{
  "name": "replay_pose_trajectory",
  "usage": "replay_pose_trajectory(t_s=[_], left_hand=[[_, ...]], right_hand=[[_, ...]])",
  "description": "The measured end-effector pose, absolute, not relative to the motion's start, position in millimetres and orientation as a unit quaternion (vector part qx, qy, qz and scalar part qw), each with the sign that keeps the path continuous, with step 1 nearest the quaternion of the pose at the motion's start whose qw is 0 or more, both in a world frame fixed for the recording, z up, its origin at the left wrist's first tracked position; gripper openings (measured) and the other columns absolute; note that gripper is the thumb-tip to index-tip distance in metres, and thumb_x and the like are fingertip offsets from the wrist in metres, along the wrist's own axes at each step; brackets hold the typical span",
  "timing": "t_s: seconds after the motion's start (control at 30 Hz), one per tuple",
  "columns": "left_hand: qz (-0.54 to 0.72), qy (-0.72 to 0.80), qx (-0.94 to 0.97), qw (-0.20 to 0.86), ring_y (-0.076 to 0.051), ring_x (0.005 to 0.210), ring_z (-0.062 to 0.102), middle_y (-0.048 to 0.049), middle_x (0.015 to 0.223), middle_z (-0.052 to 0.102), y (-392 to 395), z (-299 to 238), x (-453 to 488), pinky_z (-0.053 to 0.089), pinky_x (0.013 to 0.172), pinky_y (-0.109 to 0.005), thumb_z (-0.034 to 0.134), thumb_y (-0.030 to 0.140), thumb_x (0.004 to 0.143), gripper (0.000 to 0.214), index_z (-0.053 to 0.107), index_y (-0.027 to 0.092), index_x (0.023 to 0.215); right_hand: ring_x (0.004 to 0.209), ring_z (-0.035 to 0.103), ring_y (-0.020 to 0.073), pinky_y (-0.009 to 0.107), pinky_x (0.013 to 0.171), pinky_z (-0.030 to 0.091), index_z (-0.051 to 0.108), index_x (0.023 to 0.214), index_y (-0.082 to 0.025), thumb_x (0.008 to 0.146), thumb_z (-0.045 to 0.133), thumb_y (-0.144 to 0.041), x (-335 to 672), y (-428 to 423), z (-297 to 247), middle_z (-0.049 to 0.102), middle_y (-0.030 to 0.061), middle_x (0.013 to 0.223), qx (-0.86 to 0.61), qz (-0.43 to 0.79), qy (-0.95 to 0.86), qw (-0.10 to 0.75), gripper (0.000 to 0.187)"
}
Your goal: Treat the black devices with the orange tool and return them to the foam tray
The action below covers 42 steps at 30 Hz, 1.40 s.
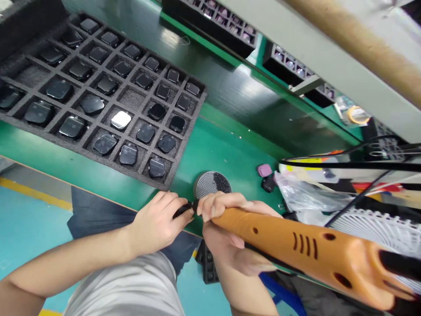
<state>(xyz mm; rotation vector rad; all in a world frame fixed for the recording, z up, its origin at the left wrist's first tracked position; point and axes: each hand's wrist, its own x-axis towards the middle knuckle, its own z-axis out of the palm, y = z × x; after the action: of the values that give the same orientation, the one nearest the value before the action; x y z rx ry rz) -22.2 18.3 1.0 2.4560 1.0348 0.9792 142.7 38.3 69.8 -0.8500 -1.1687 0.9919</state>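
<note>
My right hand (226,228) is wrapped round an orange electric screwdriver (296,245), whose tip points left toward my left hand. My left hand (158,219) pinches a small black part (183,210) against the screwdriver's tip, at the near edge of the green bench. Just beyond the hands lies a round grey perforated dish (210,183) holding small dark bits. A black foam tray (98,87) with several dark, glossy, rounded-square pieces in its cells lies at the upper left.
A pink piece (264,170) and a black piece (268,184) lie on the green bench (213,145) near crumpled plastic bags (296,193). A white fan grille (378,228), black cables and more black trays (230,22) stand to the right and back.
</note>
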Motion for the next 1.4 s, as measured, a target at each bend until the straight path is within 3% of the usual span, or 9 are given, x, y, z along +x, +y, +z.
replay_pose_trajectory(t_s=[0.1,0.2,0.37,0.43,0.57,0.67,0.8,0.93,1.4], left_hand=[[0.338,0.371,0.853,0.143,-0.026,0.105,0.067,-0.0105,0.115,0.076,18,1,-21,0.055,0.092,-0.043,0.07,0.025,0.108,0.018,0.075,0.018,0.123],[0.312,0.376,0.861,0.144,-0.029,0.113,0.068,-0.0137,0.121,0.075,18,3,-22,0.056,0.094,-0.045,0.071,0.036,0.109,0.03,0.073,0.015,0.131],[0.276,0.314,0.892,0.174,-0.033,0.134,0.063,-0.0172,0.15,0.069,19,4,-29,0.051,0.115,-0.053,0.065,0.018,0.103,0.034,0.07,0.012,0.136],[0.282,0.316,0.889,0.172,-0.033,0.128,0.065,-0.0165,0.144,0.072,19,4,-28,0.051,0.114,-0.053,0.066,0.016,0.102,0.032,0.071,0.012,0.133],[0.289,0.348,0.878,0.154,-0.032,0.118,0.069,-0.015,0.128,0.075,19,3,-24,0.054,0.106,-0.051,0.073,0.034,0.106,0.029,0.071,0.015,0.128],[0.285,0.353,0.876,0.161,-0.033,0.122,0.068,-0.0164,0.13,0.074,19,4,-24,0.055,0.106,-0.051,0.073,0.041,0.107,0.033,0.071,0.016,0.129],[0.264,0.327,0.889,0.179,-0.035,0.133,0.064,-0.0177,0.143,0.071,18,6,-28,0.052,0.114,-0.054,0.064,0.03,0.109,0.029,0.07,0.014,0.133],[0.27,0.322,0.888,0.185,-0.033,0.132,0.065,-0.0165,0.142,0.072,18,5,-30,0.051,0.116,-0.054,0.062,0.017,0.104,0.03,0.071,0.013,0.133],[0.289,0.323,0.886,0.163,-0.03,0.125,0.068,-0.0146,0.135,0.075,20,5,-28,0.055,0.11,-0.051,0.066,0.024,0.109,0.026,0.073,0.016,0.133]], right_hand=[[0.061,0.063,0.0175,0.037,0.055,0.053,0.072,0.123,-0.037,0.091,0.069,-0.08,149,40,73,0.067,-0.0036,0.084,-0.37,0.43,-0.508,0.648,0.054],[0.062,0.062,0.0169,0.037,0.056,0.055,0.072,0.12,-0.034,0.092,0.067,-0.077,158,45,75,0.067,-0.0033,0.086,-0.38,0.4,-0.466,0.692,0.051],[0.055,0.057,0.0155,0.033,0.052,0.051,0.069,0.117,-0.035,0.09,0.067,-0.075,166,58,67,0.067,-0.0046,0.08,-0.386,0.36,-0.434,0.73,0.048],[0.053,0.056,0.0152,0.032,0.049,0.05,0.068,0.115,-0.034,0.09,0.066,-0.076,164,61,64,0.066,-0.0048,0.078,-0.388,0.363,-0.434,0.727,0.048],[0.052,0.056,0.0155,0.032,0.049,0.05,0.065,0.114,-0.034,0.09,0.067,-0.076,161,60,64,0.066,-0.0052,0.078,-0.397,0.375,-0.437,0.714,0.048],[0.053,0.057,0.0157,0.032,0.05,0.051,0.065,0.112,-0.034,0.089,0.068,-0.077,159,57,66,0.066,-0.0051,0.078,-0.405,0.381,-0.437,0.707,0.05],[0.053,0.056,0.0157,0.032,0.049,0.05,0.065,0.112,-0.034,0.089,0.068,-0.078,159,57,65,0.066,-0.0053,0.077,-0.407,0.382,-0.434,0.707,0.05],[0.054,0.057,0.0158,0.032,0.05,0.05,0.067,0.113,-0.033,0.089,0.068,-0.077,159,56,65,0.067,-0.0045,0.078,-0.404,0.384,-0.432,0.709,0.05],[0.05,0.057,0.016,0.033,0.047,0.051,0.065,0.11,-0.034,0.086,0.07,-0.081,159,58,66,0.066,-0.0056,0.074,-0.414,0.374,-0.438,0.705,0.053]])
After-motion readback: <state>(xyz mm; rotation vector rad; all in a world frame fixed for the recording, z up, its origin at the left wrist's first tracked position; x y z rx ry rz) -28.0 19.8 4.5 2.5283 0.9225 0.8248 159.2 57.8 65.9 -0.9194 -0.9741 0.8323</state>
